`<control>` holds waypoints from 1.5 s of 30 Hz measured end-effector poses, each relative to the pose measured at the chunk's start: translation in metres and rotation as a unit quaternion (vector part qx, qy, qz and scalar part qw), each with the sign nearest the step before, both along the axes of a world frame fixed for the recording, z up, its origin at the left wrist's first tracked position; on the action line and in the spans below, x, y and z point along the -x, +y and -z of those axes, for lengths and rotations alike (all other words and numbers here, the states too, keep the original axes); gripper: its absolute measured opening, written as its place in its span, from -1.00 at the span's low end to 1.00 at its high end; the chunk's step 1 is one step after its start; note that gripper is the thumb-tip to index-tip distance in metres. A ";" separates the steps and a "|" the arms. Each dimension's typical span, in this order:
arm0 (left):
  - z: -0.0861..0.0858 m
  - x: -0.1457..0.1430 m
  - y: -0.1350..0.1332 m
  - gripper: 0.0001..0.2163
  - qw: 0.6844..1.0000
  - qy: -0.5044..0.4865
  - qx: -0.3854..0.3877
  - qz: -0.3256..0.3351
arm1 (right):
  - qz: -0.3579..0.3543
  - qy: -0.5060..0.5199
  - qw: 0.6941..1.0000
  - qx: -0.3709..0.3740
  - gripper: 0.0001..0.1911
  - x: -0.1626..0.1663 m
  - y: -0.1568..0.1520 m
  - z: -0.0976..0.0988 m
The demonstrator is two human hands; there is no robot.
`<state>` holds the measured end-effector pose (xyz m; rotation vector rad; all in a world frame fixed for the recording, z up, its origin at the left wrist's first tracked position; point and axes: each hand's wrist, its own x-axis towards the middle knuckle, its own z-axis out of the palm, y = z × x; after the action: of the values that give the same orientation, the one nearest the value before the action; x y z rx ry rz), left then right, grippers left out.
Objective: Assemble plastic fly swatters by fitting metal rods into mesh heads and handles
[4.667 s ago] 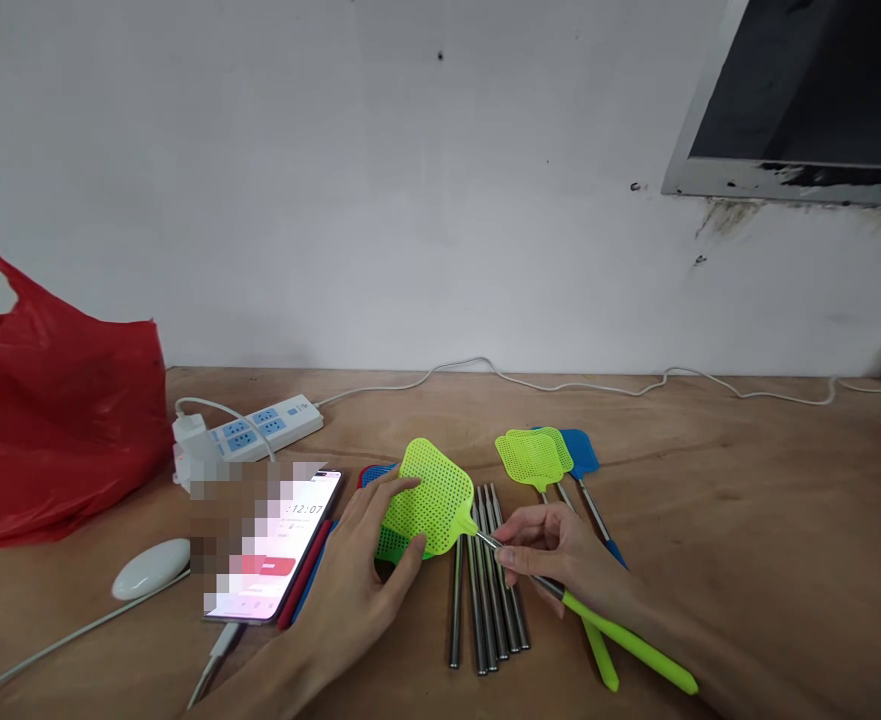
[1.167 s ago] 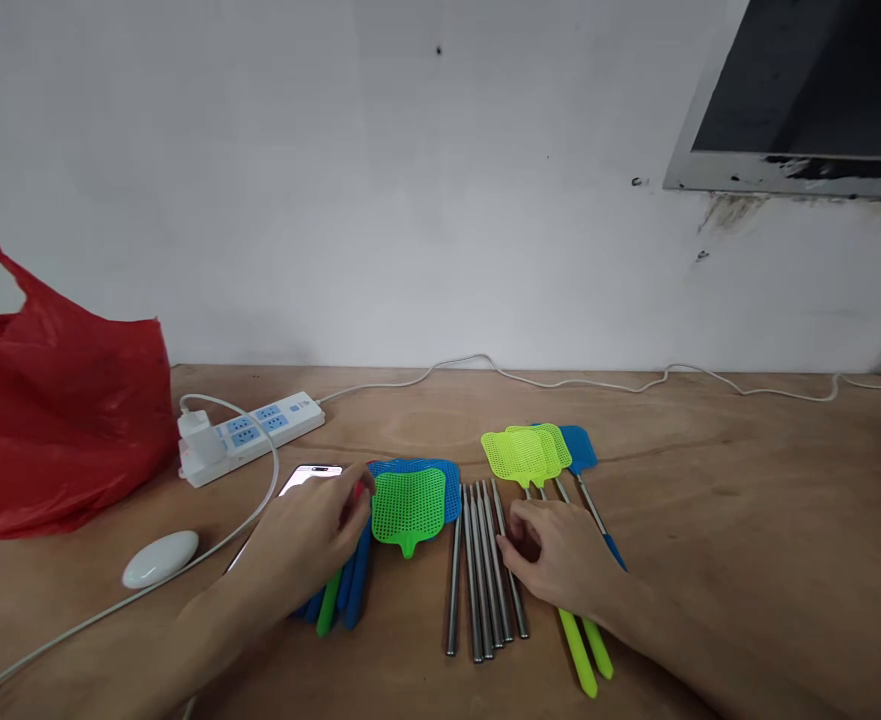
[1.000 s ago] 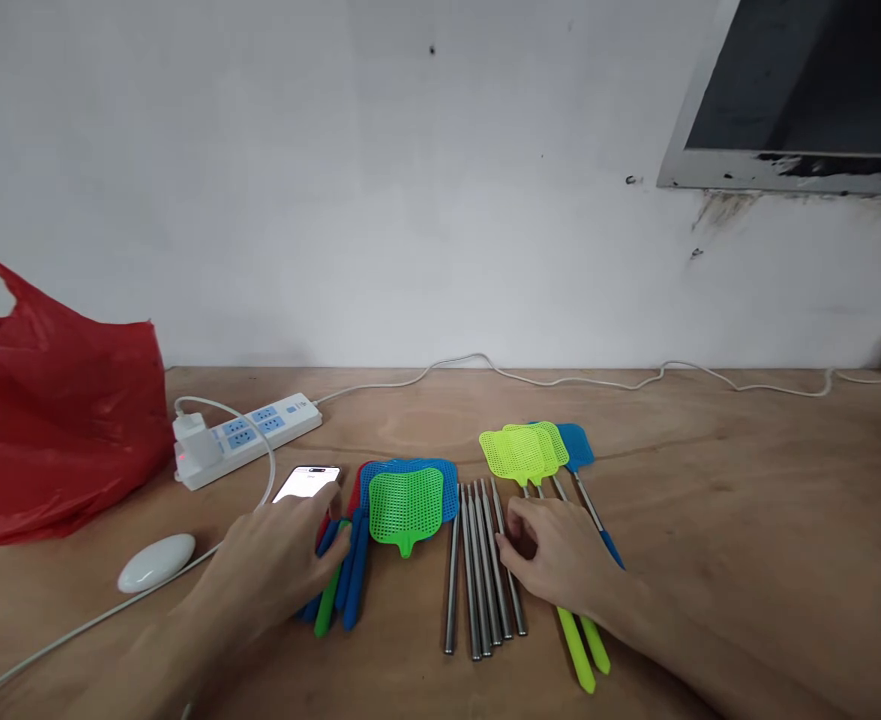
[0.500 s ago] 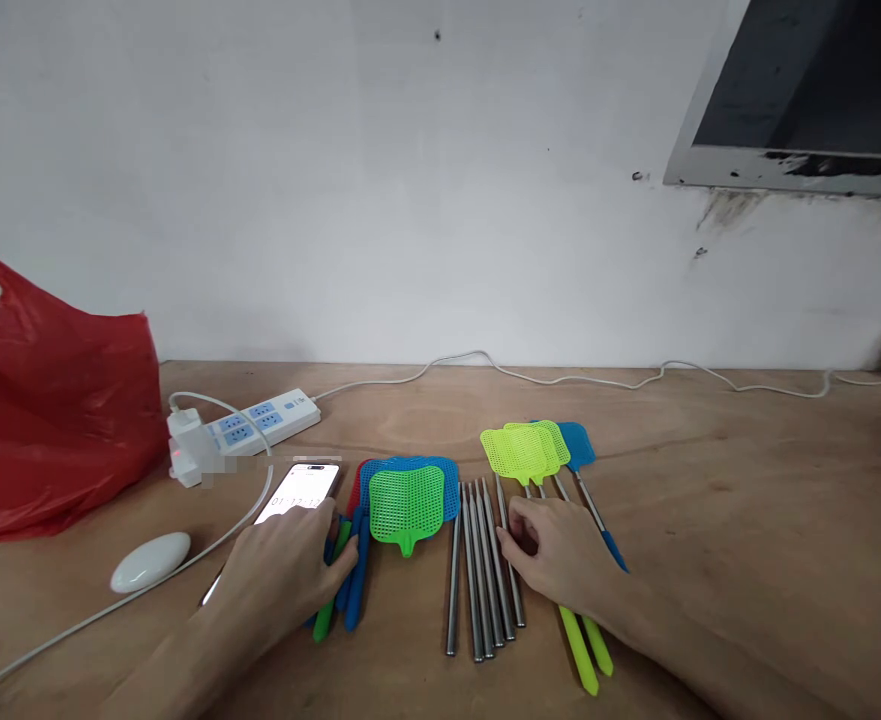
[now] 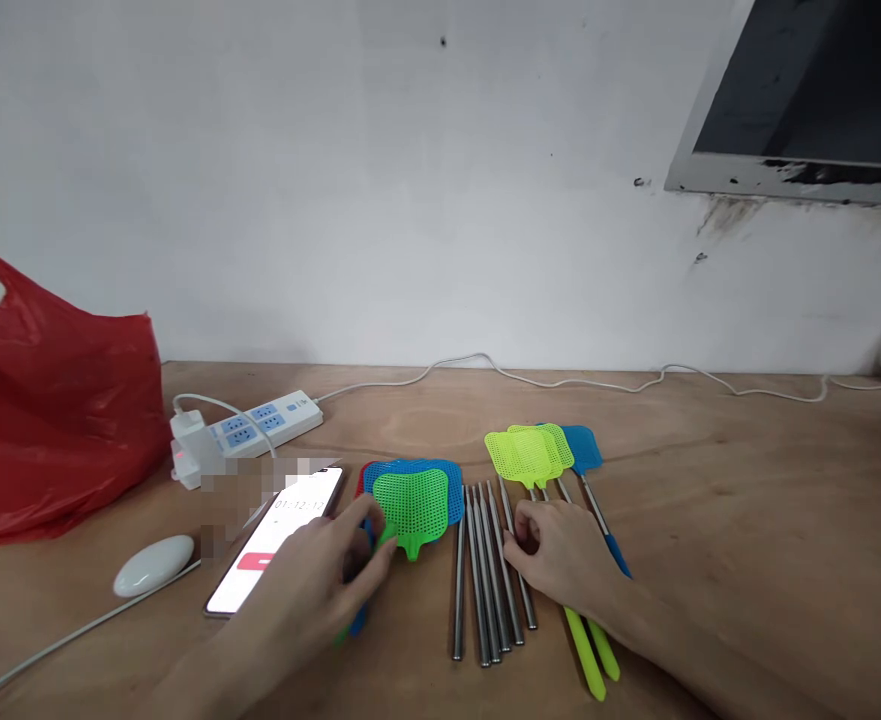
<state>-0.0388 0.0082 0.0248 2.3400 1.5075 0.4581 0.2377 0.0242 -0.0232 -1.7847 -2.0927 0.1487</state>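
Note:
My left hand (image 5: pixel 335 570) is pinched around a green handle (image 5: pixel 389 533), which shows at the thumb and index finger. Blue handles lie partly hidden beneath this hand. Just to its right is a green fly swatter head (image 5: pixel 410 505) on top of blue (image 5: pixel 455 490) and red (image 5: pixel 360 480) heads. Several metal rods (image 5: pixel 485 580) lie side by side in the middle. My right hand (image 5: pixel 560 550) is curled, its thumb and index finger at the rightmost rod (image 5: pixel 522 590). Under that hand pass the shafts of yellow-green fly swatters (image 5: pixel 526 458) and, alongside, a blue one (image 5: pixel 582 447).
A lit phone (image 5: pixel 290 520) lies left of my left hand, with a white oval object (image 5: pixel 153 565) beyond it. A power strip (image 5: pixel 275 420) with a plugged-in charger (image 5: pixel 194 445) and a red plastic bag (image 5: pixel 57 420) stand at the left. A white cable (image 5: pixel 485 357) runs along the wall.
My left hand has moved right and lifted off the phone's screen, shifting the green handle toward the green head. My right hand stays in place. The view has tilted slightly.

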 end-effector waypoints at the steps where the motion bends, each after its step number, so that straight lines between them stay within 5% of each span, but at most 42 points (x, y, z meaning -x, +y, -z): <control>1: 0.002 -0.004 -0.001 -0.82 0.999 -0.022 0.013 0.021 | 0.004 0.003 1.000 0.002 -0.79 0.000 0.000 0.000; 11: 0.019 -0.027 -0.002 -0.88 0.991 -0.056 -0.026 0.122 | 0.023 0.055 0.998 0.025 -0.79 0.002 0.003 -0.010; 17: 0.027 -0.024 -0.003 -0.87 0.987 -0.054 -0.054 0.142 | 0.016 0.193 0.981 0.024 -0.78 -0.004 0.006 -0.012; 26: 0.033 -0.020 -0.009 -0.84 0.980 -0.054 -0.088 0.171 | -0.011 0.490 0.869 0.075 -0.63 -0.012 0.003 -0.003; 32: 0.033 -0.022 -0.009 -0.88 0.980 -0.056 -0.083 0.173 | -0.082 0.656 0.731 0.169 -0.66 -0.001 -0.010 -0.007; 45: 0.033 -0.021 -0.008 -0.90 0.980 -0.054 -0.083 0.170 | -0.121 0.654 0.722 0.189 -0.70 0.003 -0.014 -0.011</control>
<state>-0.0174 -0.0003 -0.0079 2.5851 1.0255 0.6284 0.2352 0.0104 -0.0122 -0.8964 -1.1607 1.4953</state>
